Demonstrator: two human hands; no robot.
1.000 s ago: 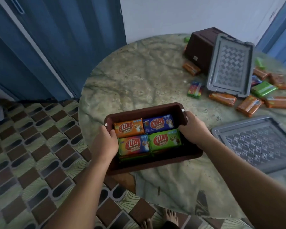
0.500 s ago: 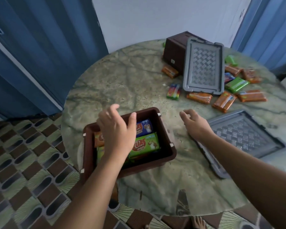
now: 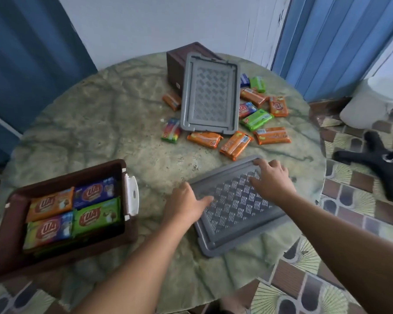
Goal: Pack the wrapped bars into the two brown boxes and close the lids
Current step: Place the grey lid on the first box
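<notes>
A brown box (image 3: 7, 252) sits at the table's near left edge, open, filled with wrapped bars (image 3: 74, 211) in orange, blue, green and multicolour. A grey lid (image 3: 234, 214) lies flat to its right. My left hand (image 3: 184, 206) rests on the lid's left edge and my right hand (image 3: 271, 177) on its far right corner, fingers spread. A second brown box (image 3: 175, 64) lies on its side at the back, with another grey lid (image 3: 210, 94) leaning on it. Several loose bars (image 3: 236, 145) are scattered around it.
The round marble table (image 3: 100, 123) ends close in front of me and to the right. A black chair base (image 3: 381, 162) stands on the patterned floor at right. Blue folding doors flank a white wall behind.
Both hands have let go of the filled box and moved right onto the flat grey lid. The view has swung right, so the box now sits at far left.
</notes>
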